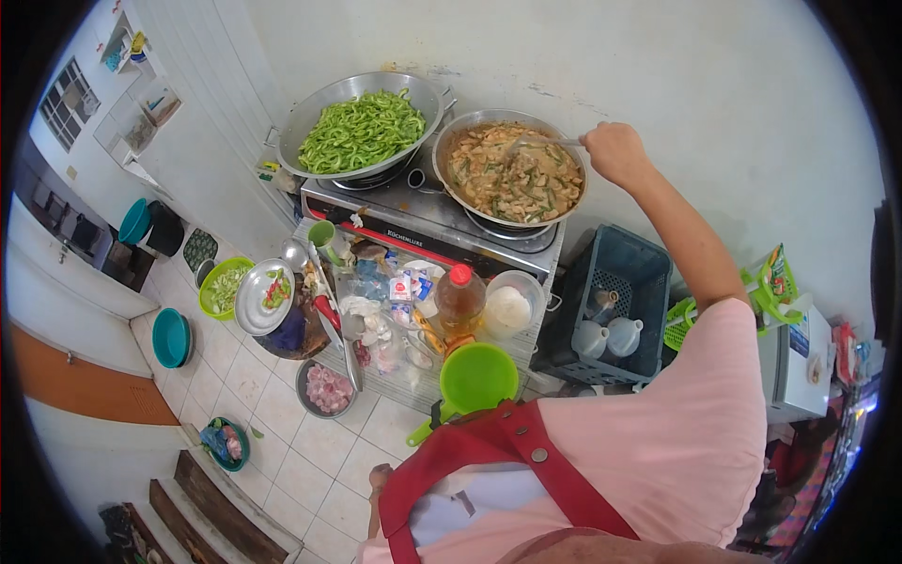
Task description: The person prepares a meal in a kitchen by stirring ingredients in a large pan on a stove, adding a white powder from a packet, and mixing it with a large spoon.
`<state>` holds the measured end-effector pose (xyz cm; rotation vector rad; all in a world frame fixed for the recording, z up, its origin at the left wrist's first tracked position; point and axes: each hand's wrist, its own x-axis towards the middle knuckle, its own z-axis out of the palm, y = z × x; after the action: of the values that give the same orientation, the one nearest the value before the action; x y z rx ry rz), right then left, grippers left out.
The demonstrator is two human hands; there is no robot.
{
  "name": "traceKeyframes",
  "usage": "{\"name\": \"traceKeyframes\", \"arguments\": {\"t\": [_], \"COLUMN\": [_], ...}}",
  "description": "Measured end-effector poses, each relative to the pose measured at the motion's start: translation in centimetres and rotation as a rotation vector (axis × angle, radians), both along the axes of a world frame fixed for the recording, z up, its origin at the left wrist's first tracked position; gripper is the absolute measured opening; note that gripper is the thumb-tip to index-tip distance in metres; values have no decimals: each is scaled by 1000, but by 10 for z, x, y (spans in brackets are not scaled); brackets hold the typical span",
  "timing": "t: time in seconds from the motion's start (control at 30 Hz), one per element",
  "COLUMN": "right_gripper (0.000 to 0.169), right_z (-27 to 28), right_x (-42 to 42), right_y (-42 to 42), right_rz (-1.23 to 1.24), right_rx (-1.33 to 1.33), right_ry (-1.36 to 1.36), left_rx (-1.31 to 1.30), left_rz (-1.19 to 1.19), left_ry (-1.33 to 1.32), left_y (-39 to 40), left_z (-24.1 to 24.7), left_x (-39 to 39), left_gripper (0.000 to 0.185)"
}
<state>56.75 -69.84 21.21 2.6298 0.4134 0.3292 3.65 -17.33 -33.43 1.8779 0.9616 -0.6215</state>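
My right hand (614, 151) grips the handle of a metal ladle (546, 142). Its head dips into a wide metal pan (442, 166) of brown saucy stew (511, 176) with meat pieces and green bean lengths. The pan sits on the right burner of a two-burner gas stove (423, 211). On the left burner stands a larger two-handled metal wok (289, 144), heaped with sliced green vegetables (363, 134). My left hand (380, 476) hangs low by my side over the floor, small and partly hidden; its fingers cannot be made out.
Before the stove, a table holds an oil bottle (460, 296), a tub of white powder (509, 307), a green strainer-like bowl (479, 378) and a red-handled knife (328, 314). A bowl of raw meat (326, 388) is lower left. A dark plastic crate (609, 282) stands right of the stove.
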Motion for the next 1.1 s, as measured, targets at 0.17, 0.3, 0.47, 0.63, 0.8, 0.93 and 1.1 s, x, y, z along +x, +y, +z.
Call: {"name": "traceKeyframes", "arguments": {"t": [0.17,0.3,0.47,0.63,0.8,0.93,1.1], "right_gripper": [25,27,17,18,29,27,35], "right_z": [-60,-83,-38,15,44,45,-45], "right_x": [63,76,4,-56,-104,-140,-98], "right_y": [-3,20,36,4,-20,-19,-21], "right_rz": [-157,-123,160,158,61,-33,-23], "right_rx": [213,252,101,-15,66,115,85], "right_ry": [-30,103,107,79,49,107,39], "left_rx": [89,155,136,115,99,75,208], "left_rz": [89,153,144,126,105,83,-281], "left_ry": [-83,-112,-74,-52,-45,-67,4], "left_y": [-9,-15,-9,-11,-11,-4,6], "left_z": [-3,-3,2,-1,-4,-5,-3], "left_x": [3,-4,-12,-11,-10,-6,17], "left_gripper": [29,24,22,19,17,17,18]}}
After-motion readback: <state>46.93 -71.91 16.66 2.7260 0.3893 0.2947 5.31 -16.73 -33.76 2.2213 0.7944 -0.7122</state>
